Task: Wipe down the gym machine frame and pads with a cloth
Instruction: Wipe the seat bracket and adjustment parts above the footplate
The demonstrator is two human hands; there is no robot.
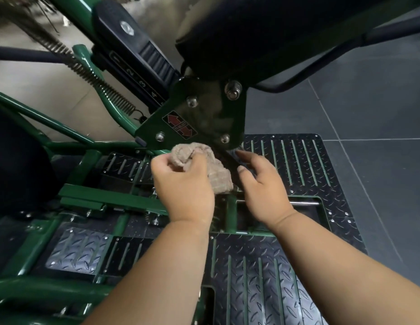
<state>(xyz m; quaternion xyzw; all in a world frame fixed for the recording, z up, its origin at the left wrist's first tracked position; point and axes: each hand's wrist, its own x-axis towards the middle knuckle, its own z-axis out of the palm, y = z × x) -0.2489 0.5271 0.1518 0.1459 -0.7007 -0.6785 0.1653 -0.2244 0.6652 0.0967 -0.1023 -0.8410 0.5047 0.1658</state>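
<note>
A bunched beige cloth (199, 160) is gripped in my left hand (183, 184), just below the green bracket plate (204, 113) of the gym machine, which carries bolts and a red arrow sticker. My right hand (260, 184) is beside the cloth on its right, fingers straight and reaching toward the dark bar under the plate's lower right corner. A large black pad (263, 31) hangs above the plate. Another dark pad (16, 160) sits at the left edge.
Green frame tubes (105, 198) cross under my hands, over black tread-plate footboards (298, 165). A coil spring (98, 83) and a numbered adjuster bar (138, 73) run up to the left. Grey floor tiles (380, 102) lie to the right.
</note>
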